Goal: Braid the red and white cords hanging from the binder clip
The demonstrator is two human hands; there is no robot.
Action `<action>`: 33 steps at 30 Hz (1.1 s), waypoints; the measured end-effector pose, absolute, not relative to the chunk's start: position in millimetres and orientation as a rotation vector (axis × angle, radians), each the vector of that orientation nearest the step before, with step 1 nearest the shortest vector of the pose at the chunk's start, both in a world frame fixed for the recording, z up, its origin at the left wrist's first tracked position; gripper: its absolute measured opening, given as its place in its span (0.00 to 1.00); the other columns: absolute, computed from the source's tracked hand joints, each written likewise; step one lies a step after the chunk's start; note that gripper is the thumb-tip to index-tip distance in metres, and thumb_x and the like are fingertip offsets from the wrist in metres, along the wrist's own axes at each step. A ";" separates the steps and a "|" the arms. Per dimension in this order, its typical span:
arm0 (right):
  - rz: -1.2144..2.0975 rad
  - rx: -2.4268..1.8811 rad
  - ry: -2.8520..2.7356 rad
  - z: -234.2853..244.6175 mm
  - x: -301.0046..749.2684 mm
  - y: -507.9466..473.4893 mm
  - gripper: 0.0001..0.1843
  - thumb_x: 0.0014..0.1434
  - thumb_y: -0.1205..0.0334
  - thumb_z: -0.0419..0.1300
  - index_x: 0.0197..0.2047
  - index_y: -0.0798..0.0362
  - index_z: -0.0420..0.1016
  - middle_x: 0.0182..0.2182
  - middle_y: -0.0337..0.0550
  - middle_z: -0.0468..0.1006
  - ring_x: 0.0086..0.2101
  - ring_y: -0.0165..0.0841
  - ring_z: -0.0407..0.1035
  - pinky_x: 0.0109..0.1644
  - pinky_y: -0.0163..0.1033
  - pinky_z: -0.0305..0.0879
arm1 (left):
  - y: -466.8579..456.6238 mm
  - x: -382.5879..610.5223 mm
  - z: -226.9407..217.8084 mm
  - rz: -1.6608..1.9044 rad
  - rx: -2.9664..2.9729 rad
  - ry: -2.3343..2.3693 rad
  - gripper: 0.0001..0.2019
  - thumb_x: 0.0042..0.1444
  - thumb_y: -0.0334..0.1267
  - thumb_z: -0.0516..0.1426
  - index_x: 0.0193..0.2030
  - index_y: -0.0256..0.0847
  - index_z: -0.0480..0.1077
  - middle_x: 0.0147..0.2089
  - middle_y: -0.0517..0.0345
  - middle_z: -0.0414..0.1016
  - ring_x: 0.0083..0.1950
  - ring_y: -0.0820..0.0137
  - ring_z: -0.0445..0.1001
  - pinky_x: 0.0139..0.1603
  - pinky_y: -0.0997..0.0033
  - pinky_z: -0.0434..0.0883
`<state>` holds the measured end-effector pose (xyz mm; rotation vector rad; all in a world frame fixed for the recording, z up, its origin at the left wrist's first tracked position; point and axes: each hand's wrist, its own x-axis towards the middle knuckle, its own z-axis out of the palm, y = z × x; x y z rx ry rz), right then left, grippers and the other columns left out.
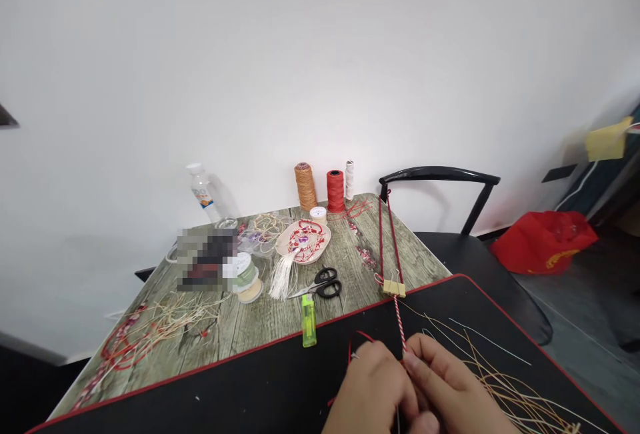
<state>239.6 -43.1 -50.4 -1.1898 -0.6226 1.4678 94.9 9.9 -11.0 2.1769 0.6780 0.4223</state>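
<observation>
Both my hands meet at the bottom of the view over a black mat [280, 381]. My left hand [373, 391] is closed, with a thin red thread looping out beside it. My right hand [450, 387] pinches the lower end of a red-and-white braided cord [399, 324]. That cord runs up to a binder clip [394, 287], from which two dark red strands [387, 237] stretch taut to the back of a black chair [440, 177]. Loose tan strands [505, 381] fan out on the mat to the right of my hands.
On the wooden table [250, 321] lie a green lighter [309, 321], black scissors [323, 284], a dish of red cords [303, 242], tape rolls [246, 277], thread spools [325, 187], a water bottle [203, 193] and tangled red and tan threads [145, 334]. A red bag [543, 247] sits on the floor at right.
</observation>
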 end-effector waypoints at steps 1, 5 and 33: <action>1.467 -1.176 -0.632 -52.0 239.4 -43.2 0.26 0.49 0.39 0.65 0.28 0.52 0.60 0.20 0.30 0.60 0.21 0.23 0.52 0.25 0.31 0.47 | 11.1 97.8 -12.7 0.469 2.108 0.774 0.07 0.49 0.33 0.59 0.29 0.42 0.62 0.35 0.57 0.68 0.37 0.67 0.67 0.38 0.66 0.68; 1.493 -1.135 -0.644 -55.2 238.0 -43.1 0.26 0.52 0.38 0.63 0.28 0.51 0.59 0.17 0.28 0.58 0.19 0.22 0.49 0.23 0.32 0.44 | 7.8 106.4 -31.2 0.533 1.731 0.926 0.14 0.42 0.25 0.55 0.32 0.45 0.57 0.32 0.63 0.64 0.33 0.71 0.65 0.34 0.71 0.65; 1.511 -1.171 -0.641 -14.7 230.0 -44.9 0.20 0.53 0.44 0.61 0.32 0.51 0.60 0.13 0.23 0.60 0.11 0.18 0.43 0.16 0.28 0.37 | 20.2 92.6 -3.4 0.432 2.426 0.856 0.09 0.64 0.35 0.46 0.35 0.44 0.63 0.33 0.56 0.74 0.32 0.66 0.74 0.32 0.70 0.68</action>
